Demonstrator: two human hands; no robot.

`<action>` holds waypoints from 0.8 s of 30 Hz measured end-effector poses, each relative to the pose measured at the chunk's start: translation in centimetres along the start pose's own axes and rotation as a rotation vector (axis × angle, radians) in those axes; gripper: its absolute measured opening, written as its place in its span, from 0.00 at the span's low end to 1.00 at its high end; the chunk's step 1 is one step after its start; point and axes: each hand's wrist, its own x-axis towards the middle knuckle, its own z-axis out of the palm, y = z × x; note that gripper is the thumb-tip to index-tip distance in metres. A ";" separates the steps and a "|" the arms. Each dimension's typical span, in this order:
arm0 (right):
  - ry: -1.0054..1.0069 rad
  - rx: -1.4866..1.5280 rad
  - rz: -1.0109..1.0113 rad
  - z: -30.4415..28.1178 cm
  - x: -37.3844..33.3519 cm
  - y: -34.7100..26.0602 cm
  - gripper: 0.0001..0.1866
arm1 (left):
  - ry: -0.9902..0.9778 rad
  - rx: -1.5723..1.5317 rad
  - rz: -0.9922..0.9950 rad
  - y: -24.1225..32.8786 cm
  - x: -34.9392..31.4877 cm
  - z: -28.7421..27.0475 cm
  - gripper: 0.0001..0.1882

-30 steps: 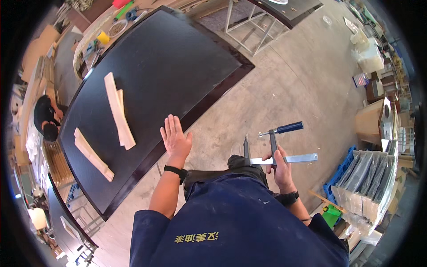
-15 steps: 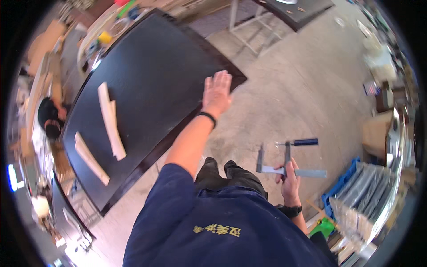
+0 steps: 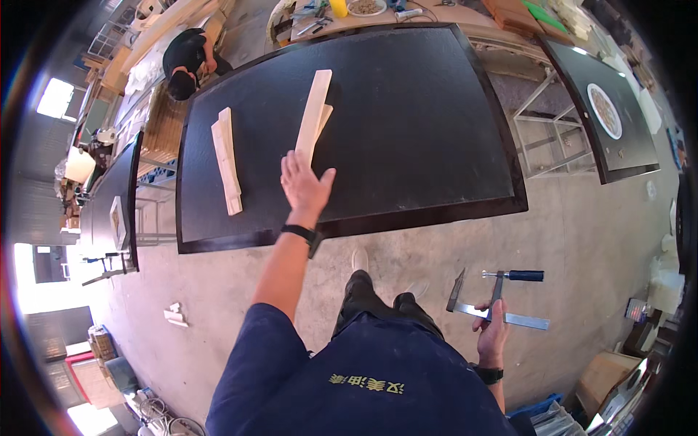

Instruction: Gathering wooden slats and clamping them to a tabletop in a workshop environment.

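Note:
My left hand is stretched out over the near edge of a black-topped table. Its fingers are apart, at the near end of a pale wooden piece; whether they touch it I cannot tell. A second pale wooden piece lies farther left on the same top. Low on the right, my right hand is closed around a metal F-clamp with a dark blue handle, held above the floor beside my legs.
A co-worker bends over at the table's far left corner. Behind stands a workbench with tools and a bowl. Another dark table at right carries a white oval dish. A white object lies on the floor at left.
My view has swung left to face the table. My left hand has gone from the table's right corner to the longer wooden piece. The clamp stays in my right hand.

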 end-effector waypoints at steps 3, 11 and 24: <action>0.040 -0.030 -0.019 3.6 -0.2 -0.7 0.22 | -0.391 -0.036 -0.100 -4.3 4.6 1.1 0.39; 0.107 -0.080 -0.044 10.5 -2.8 -2.2 0.23 | -0.433 -0.012 0.026 -14.8 10.8 3.4 0.26; -0.076 -0.180 -0.032 15.3 -2.5 -3.1 0.27 | -0.410 -0.810 -0.217 -13.2 11.3 -2.1 0.25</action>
